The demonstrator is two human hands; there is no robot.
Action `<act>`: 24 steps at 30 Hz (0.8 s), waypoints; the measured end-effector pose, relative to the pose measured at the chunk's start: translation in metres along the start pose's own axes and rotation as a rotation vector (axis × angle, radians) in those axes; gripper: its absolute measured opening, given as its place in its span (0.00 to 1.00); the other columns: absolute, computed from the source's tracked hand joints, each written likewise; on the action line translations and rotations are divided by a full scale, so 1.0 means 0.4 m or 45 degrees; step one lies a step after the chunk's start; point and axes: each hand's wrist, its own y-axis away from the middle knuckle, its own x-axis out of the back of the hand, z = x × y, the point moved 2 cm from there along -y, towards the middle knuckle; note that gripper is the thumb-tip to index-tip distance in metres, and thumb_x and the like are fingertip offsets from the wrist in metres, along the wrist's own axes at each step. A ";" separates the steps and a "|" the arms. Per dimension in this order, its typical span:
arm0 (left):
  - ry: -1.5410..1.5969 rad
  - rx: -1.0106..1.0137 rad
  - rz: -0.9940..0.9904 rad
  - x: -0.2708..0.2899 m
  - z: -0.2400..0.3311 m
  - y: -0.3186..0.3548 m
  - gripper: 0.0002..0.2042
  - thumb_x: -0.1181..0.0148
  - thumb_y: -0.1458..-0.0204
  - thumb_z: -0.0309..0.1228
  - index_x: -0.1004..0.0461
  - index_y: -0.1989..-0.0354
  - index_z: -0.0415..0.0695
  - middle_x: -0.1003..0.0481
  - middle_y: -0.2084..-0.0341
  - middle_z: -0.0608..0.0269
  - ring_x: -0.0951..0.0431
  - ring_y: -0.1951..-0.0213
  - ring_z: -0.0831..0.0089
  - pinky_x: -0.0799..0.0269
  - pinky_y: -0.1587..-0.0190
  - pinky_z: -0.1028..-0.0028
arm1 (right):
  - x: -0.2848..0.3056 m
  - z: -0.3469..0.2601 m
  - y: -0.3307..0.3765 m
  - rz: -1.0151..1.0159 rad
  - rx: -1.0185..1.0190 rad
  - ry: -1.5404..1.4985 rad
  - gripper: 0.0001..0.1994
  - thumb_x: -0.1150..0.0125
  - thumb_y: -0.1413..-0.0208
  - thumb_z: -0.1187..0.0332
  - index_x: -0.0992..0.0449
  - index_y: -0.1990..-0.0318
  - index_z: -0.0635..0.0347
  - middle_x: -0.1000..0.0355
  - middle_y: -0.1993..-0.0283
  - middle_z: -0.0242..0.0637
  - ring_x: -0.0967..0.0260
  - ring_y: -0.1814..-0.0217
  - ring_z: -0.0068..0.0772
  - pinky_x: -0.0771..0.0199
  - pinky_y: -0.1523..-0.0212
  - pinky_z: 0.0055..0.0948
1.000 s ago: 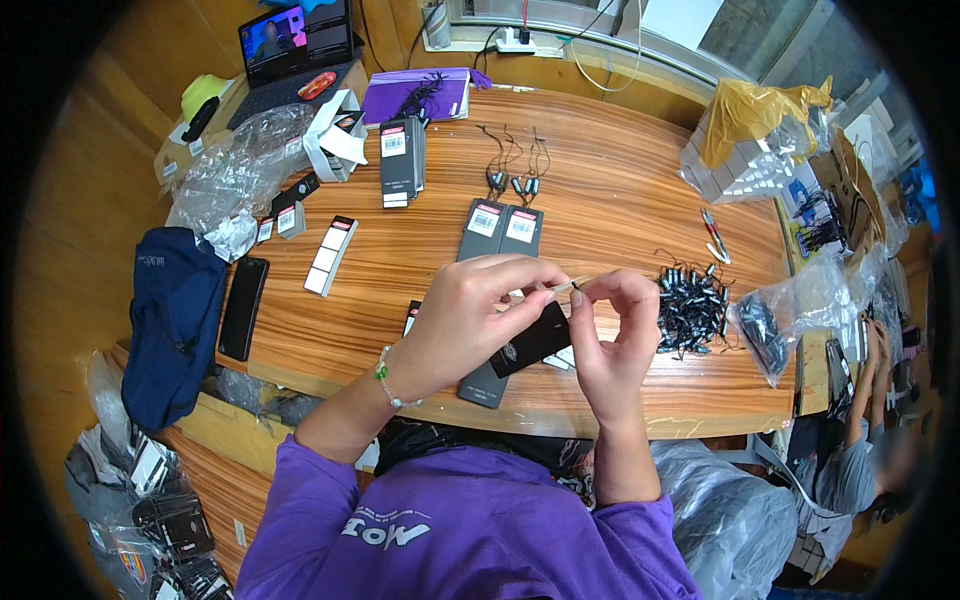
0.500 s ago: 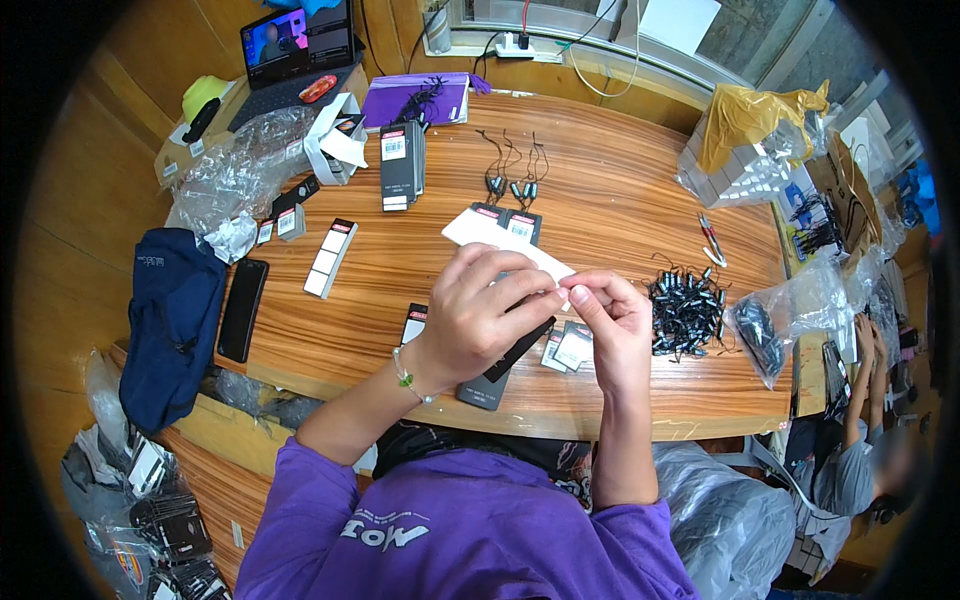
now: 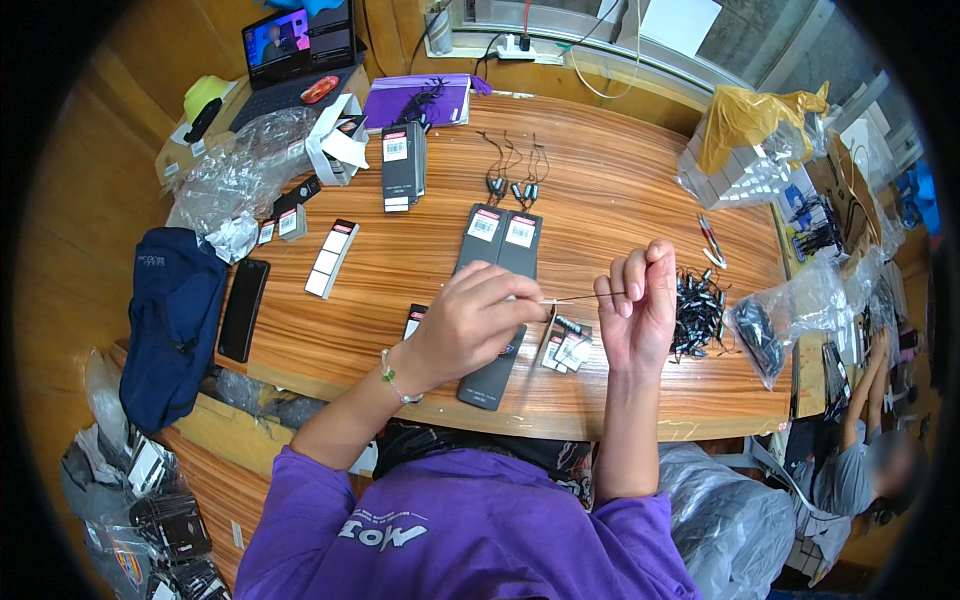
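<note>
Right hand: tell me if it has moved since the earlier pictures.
Yes. The right hand has drawn away from the left hand, toward the pile of black parts, with a thin wire now stretched between them.

Both forearms come up from the lower edge out of purple sleeves, bare from the elbow on. The left hand (image 3: 470, 325) sits knuckles-up, fingers curled over and bunched toward the thumb, tips pointing right; a thin bead bracelet rings that wrist. The right hand (image 3: 635, 310) stands more upright, palm turned toward the left hand, index and middle fingers raised and slightly bent, thumb pressed in against them in what looks like a pinch, though the contact is too small to be sure. The two hands are level, close together, fingertips facing across a narrow gap.
</note>
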 end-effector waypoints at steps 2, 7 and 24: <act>0.276 0.143 0.042 -0.003 -0.003 -0.005 0.08 0.44 0.55 0.28 0.27 0.67 0.39 0.27 0.67 0.60 0.27 0.62 0.66 0.33 0.59 0.70 | -0.006 0.006 0.000 -0.043 -0.040 -0.091 0.06 0.56 0.39 0.65 0.37 0.63 0.56 0.41 0.81 0.29 0.50 0.84 0.18 0.49 0.82 0.17; 0.734 0.417 -0.026 -0.004 -0.012 0.002 0.08 0.46 0.49 0.26 0.29 0.64 0.35 0.28 0.64 0.56 0.27 0.58 0.68 0.32 0.54 0.70 | -0.016 0.006 0.004 -0.075 -0.074 -0.131 0.07 0.55 0.40 0.64 0.36 0.62 0.57 0.41 0.81 0.29 0.49 0.84 0.18 0.47 0.82 0.17; 0.548 0.584 0.124 -0.025 0.028 -0.019 0.06 0.39 0.58 0.20 0.28 0.71 0.39 0.27 0.67 0.60 0.26 0.64 0.72 0.30 0.59 0.75 | -0.046 -0.021 0.021 -0.199 0.030 0.110 0.14 0.48 0.49 0.75 0.40 0.55 0.60 0.38 0.80 0.32 0.46 0.81 0.21 0.45 0.78 0.20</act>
